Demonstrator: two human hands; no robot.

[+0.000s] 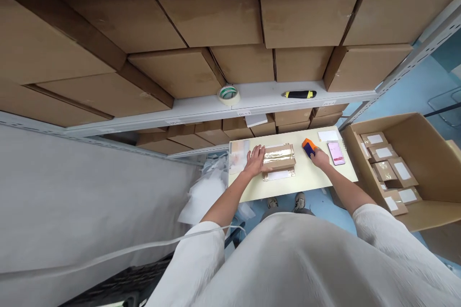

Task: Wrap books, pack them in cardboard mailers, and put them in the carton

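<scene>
On the pale yellow table, a small brown carton with shiny clear tape lies on top of another labelled package. My left hand rests on the carton's left end, its fingers spread. Toward the table's right side my right hand is wrapped round the handle of an orange and dark blue tool, which points up and left. A phone with a pink screen lies just right of that hand, below a white paper.
Shelves of brown boxes stand ahead. A tape roll and a black and yellow cutter sit on the shelf edge. At right, a large open carton holds several labelled packages. Plastic bags hang left of the table.
</scene>
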